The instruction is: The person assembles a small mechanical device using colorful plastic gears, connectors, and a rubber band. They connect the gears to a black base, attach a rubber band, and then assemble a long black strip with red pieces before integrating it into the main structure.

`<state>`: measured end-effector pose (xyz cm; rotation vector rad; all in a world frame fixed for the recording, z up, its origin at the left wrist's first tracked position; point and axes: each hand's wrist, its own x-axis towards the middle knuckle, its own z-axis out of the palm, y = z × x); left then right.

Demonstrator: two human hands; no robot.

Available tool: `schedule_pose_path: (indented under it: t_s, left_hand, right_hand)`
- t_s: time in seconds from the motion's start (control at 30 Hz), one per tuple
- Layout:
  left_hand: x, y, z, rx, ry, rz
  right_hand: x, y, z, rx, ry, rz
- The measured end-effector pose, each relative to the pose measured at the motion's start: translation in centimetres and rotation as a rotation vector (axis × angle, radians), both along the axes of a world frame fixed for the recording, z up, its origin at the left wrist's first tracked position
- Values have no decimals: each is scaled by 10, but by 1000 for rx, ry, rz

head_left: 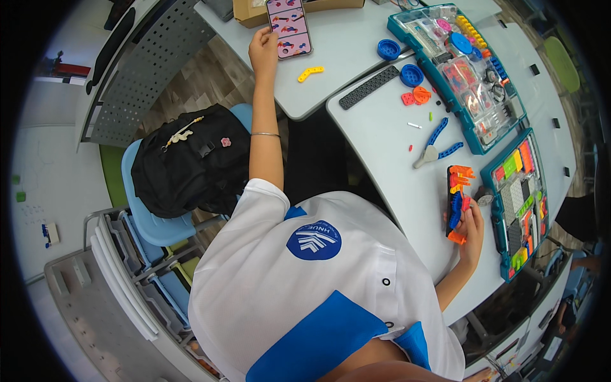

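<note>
My left hand [262, 52] is at the left edge of a phone [290, 28], its fingers closed on that edge. The phone's screen shows pink panels with pictures of small assembled models. At the right, my right hand [470, 230] grips an assembly of plastic building pieces [456, 204] in orange, blue, black, yellow and red. This assembly is held upright over the table's right part, beside a grey wheel-like piece [484, 196]. A yellow angled beam [310, 74] lies below the phone, apart from my left hand.
Blue-handled pliers [439, 145], a black perforated plate [369, 87], blue wheel rims [412, 75] and small orange and red pieces [421, 95] lie on the table [375, 137]. Two teal parts cases [471, 137] [503, 254] stand open at the right. A black backpack [184, 169] rests on a blue chair [156, 226].
</note>
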<state>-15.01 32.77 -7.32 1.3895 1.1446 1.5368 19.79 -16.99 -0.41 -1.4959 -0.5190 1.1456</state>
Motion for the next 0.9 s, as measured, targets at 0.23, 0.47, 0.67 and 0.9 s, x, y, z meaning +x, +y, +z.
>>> schedule_pose_path:
  t_s: [0.23,0.47,0.67,0.9]
  left_hand:
    - [-1,0,-4,16,13,-39]
    - [-1,0,-4,22,21,-25]
    - [-1,1,-4,27,55,3]
    - [1,-1,-2,29,17,-21]
  right_hand:
    - [0,0,1,-18,-1,13]
    - [0,0,-3,0,-10,-8]
    - [0,0,0,-20,-9,-5]
    - [0,0,1,-15,-4,-8]
